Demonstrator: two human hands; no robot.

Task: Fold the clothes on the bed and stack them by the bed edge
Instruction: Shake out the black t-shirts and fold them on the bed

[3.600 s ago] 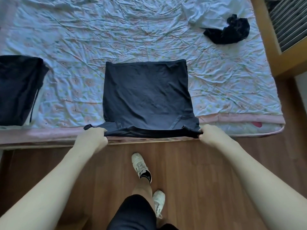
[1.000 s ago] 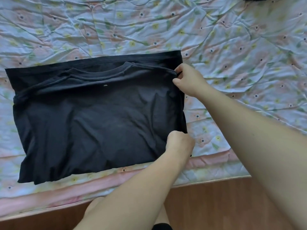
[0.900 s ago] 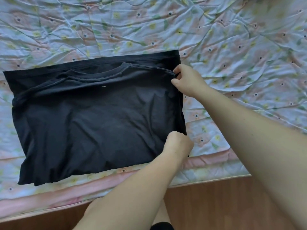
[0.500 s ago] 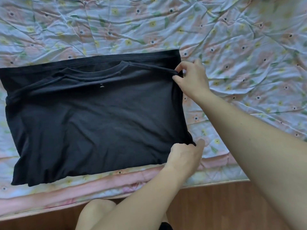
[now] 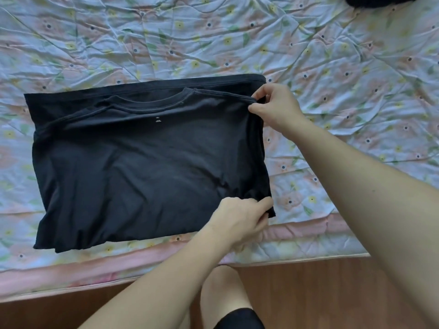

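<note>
Shirt shifted right; floral bedsheet; wood floor.

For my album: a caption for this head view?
Both hands, left and right, pinch the shirt's right edge on the bed.

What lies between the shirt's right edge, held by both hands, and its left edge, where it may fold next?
Nothing visible: both the left hand and right hand pinch the black shirt, whose top is bare.
</note>
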